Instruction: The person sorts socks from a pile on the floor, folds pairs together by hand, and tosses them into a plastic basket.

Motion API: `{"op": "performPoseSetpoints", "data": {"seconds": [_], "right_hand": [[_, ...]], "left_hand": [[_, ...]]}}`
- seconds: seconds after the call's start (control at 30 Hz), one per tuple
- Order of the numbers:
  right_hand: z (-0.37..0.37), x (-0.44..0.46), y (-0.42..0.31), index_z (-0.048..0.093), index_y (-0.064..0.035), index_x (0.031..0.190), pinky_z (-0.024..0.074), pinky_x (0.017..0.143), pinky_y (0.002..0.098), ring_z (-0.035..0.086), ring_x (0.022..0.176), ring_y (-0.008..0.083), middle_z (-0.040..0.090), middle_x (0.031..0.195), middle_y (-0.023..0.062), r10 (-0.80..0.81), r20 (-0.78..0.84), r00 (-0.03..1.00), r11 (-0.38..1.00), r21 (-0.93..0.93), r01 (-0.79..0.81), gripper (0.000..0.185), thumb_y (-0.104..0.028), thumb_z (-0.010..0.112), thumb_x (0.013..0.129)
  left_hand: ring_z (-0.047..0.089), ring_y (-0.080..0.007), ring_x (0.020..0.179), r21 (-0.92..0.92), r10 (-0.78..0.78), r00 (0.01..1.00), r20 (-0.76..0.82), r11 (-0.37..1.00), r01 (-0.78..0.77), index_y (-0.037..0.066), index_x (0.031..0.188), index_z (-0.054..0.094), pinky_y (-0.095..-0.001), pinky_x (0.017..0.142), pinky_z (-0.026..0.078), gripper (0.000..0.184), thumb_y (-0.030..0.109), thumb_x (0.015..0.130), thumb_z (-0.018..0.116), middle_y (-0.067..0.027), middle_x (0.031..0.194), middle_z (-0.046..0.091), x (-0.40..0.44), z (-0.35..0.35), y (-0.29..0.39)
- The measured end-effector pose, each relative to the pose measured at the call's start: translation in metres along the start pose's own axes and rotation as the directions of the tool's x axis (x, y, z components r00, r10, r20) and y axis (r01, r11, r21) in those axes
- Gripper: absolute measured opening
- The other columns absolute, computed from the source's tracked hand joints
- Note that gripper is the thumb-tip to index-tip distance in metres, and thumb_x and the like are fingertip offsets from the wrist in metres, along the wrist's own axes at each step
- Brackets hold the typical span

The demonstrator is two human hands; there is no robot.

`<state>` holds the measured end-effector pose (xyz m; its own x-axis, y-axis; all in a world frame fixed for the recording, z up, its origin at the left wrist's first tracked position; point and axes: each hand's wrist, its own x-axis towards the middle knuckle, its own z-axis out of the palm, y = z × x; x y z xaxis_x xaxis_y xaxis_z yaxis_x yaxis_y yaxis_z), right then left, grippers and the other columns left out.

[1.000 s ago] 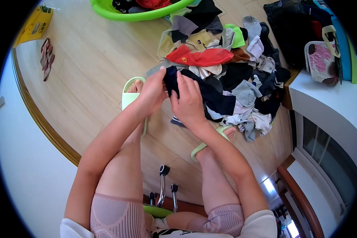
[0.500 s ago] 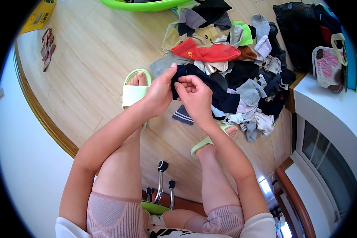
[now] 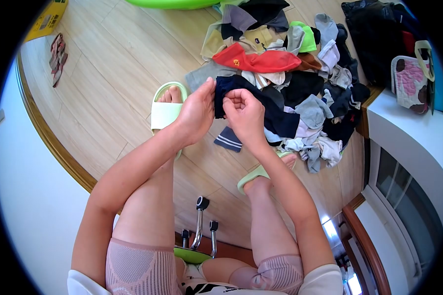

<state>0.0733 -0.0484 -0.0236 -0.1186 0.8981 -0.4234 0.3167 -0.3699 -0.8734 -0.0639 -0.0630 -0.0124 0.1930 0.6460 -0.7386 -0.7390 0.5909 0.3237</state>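
Observation:
A long dark navy sock (image 3: 270,110) stretches from my hands to the right over a pile of socks. My left hand (image 3: 197,113) holds its cuff end, thumb along the edge and the other fingers largely hidden. The curled fingers of my right hand (image 3: 243,110) pinch the fabric just right of that cuff. Behind the navy sock lies a red sock (image 3: 256,60), with a grey sock (image 3: 206,73) to its left. Beneath my right hand, a grey sock with white stripes (image 3: 228,139) rests on the floor.
A green basin (image 3: 174,3) is at the top edge. At the upper left are a yellow box (image 3: 47,20) and a crumpled patterned cloth (image 3: 58,60) on the floor. Black bags (image 3: 371,42) stand at the upper right. Chair legs (image 3: 200,223) show between my knees.
The view has shifted, so the basin shows less. My right fingers have curled into a pinch on the navy sock, and the striped sock is now more exposed below my hands.

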Motion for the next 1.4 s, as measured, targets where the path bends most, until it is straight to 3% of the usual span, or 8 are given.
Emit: {"op": "performPoseSetpoints", "data": {"seconds": [0.17,0.23,0.33,0.43,0.63,1.13,1.33,1.4], "right_hand": [[0.0,-0.004,-0.008,0.064,-0.0008,0.096,0.0541,0.06,0.0281,0.063,0.067,0.0134,0.066,0.085,0.0072,-0.176,0.013,0.984,0.953,-0.249,0.174,0.027,-0.008,0.078,0.075],[0.001,-0.004,-0.01,0.064,-0.0012,0.097,0.0534,0.059,0.0282,0.061,0.068,0.0139,0.063,0.088,0.0074,-0.184,0.016,0.983,0.953,-0.244,0.182,0.029,-0.007,0.079,0.073],[0.0,-0.006,-0.015,0.064,-0.0011,0.099,0.0534,0.059,0.0275,0.061,0.069,0.0138,0.062,0.09,0.0074,-0.203,0.012,0.979,0.96,-0.194,0.202,0.029,-0.005,0.078,0.073],[-0.003,-0.006,-0.014,0.065,-0.0006,0.1,0.0537,0.06,0.0264,0.062,0.07,0.0133,0.063,0.089,0.0072,-0.258,0.02,0.966,0.958,-0.124,0.259,0.027,-0.003,0.075,0.075],[-0.007,-0.005,-0.015,0.067,0.0001,0.099,0.0539,0.059,0.0257,0.063,0.067,0.0128,0.062,0.086,0.0075,-0.287,0.029,0.957,0.954,-0.082,0.288,0.021,0.0,0.072,0.079],[-0.021,-0.002,-0.015,0.067,-0.0048,0.097,0.0483,0.051,0.0294,0.058,0.055,0.0158,0.054,0.071,0.0069,-0.346,0.183,0.92,0.908,-0.181,0.377,0.017,-0.001,0.07,0.081],[-0.024,0.004,-0.005,0.063,-0.0008,0.095,0.05,0.054,0.0286,0.063,0.062,0.0154,0.063,0.078,0.0095,-0.385,0.192,0.903,0.87,-0.25,0.424,0.008,-0.005,0.065,0.089],[-0.029,0.002,-0.015,0.062,-0.0001,0.098,0.0519,0.057,0.0275,0.066,0.068,0.0142,0.066,0.082,0.009,-0.058,0.24,0.969,0.994,-0.071,0.077,0.009,-0.007,0.061,0.094]], "left_hand": [[0.047,-0.0165,0.125,-0.015,0.001,1.0,0.003,1.0,-0.001,0.002,0.137,0.044,-0.0316,0.109,0.034,0.048,0.036,0.104,0.042,-0.0071,0.135,0.051,-0.001,0.001,-0.001],[0.046,-0.0147,0.124,-0.06,-0.001,0.999,0.039,0.998,0.004,0.003,0.129,0.05,-0.0319,0.108,0.034,0.035,0.025,0.102,0.047,-0.0058,0.129,0.053,0.002,-0.004,-0.001],[0.05,-0.0153,0.119,-0.036,0.027,0.999,0.04,0.999,-0.025,0.002,0.126,0.051,-0.0303,0.104,0.04,0.032,0.01,0.095,0.052,-0.006,0.123,0.056,0.002,-0.006,0.0],[0.056,-0.0147,0.112,0.133,0.036,0.992,0.118,0.99,-0.052,0.001,0.126,0.052,-0.0283,0.099,0.045,0.036,-0.001,0.09,0.05,-0.006,0.119,0.058,-0.005,-0.004,0.009],[0.059,-0.0108,0.104,0.091,0.053,0.99,0.129,0.994,-0.065,0.004,0.127,0.052,-0.0279,0.096,0.047,0.03,0.003,0.097,0.051,-0.0032,0.11,0.061,-0.008,-0.004,0.006],[0.06,-0.0047,0.094,0.437,0.026,0.974,0.224,0.891,-0.124,0.003,0.124,0.056,-0.0218,0.085,0.048,0.025,0.011,0.101,0.051,0.001,0.105,0.065,0.0,-0.024,-0.007],[0.059,-0.0027,0.091,0.485,0.059,0.97,0.234,0.858,-0.169,0.002,0.128,0.055,-0.02,0.082,0.047,0.03,0.009,0.098,0.056,0.0013,0.106,0.066,-0.009,-0.006,-0.008],[0.059,-0.0026,0.091,0.47,0.023,0.981,0.193,0.875,-0.113,0.002,0.128,0.055,-0.0195,0.081,0.047,0.03,0.01,0.099,0.056,0.0015,0.106,0.066,-0.009,-0.007,-0.007]]}}
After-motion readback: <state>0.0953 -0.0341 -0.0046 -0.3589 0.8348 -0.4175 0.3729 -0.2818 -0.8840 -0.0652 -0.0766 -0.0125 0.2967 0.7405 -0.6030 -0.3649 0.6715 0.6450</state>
